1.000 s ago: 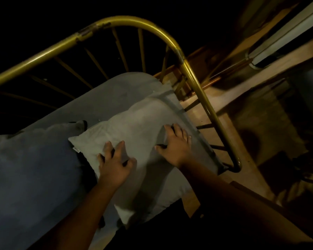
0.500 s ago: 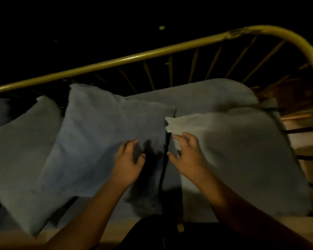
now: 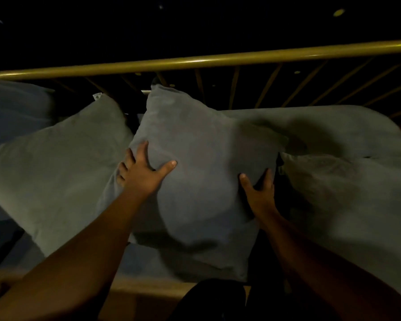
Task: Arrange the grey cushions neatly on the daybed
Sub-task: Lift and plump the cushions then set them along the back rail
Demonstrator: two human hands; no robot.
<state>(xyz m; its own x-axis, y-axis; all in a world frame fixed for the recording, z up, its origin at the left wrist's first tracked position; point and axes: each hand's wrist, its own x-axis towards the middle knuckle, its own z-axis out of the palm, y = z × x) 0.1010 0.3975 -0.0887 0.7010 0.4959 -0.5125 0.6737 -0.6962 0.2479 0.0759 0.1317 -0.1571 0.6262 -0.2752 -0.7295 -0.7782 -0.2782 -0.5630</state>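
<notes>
Change since half a second ago: both hands have moved from the seam between two cushions onto the sides of the middle cushion, and the view has swung left along the rail.
Middle cushion point(image 3: 202, 181): square, soft grey fabric with a faint nap, plump in the centre; it stands tilted with its top corner up near the rail and its lower edge on the mattress.
Left hand point(image 3: 141, 172): pressed on the cushion's left edge, thumb spread across the front face, fingers wrapped round the side, clamped on the fabric.
Right hand point(image 3: 258, 193): gripping the cushion's right edge, thumb on the front, fingers curled behind where they cannot be seen.
Left cushion point(image 3: 56, 172): paler grey, same square shape, lying slanted just beside the middle one, its right edge touching or tucked under it; a small white tag shows at its top corner.
Right cushion point(image 3: 347, 200): grey, wrinkled surface, lying flatter, its left corner just beside the right hand.
Back cushion point(image 3: 322, 128): grey, rounded edge, behind the other two on the right, leaning toward the spindles.
Far-left cushion point(image 3: 14, 105): bluish grey, partly cut off by the frame.
Daybed rail point(image 3: 195, 61): round brass-coloured metal tube running across, with thin slanted spindles below it.
Mattress point(image 3: 139, 262): dull blue-grey cloth under the cushions, with a wooden front edge below.
</notes>
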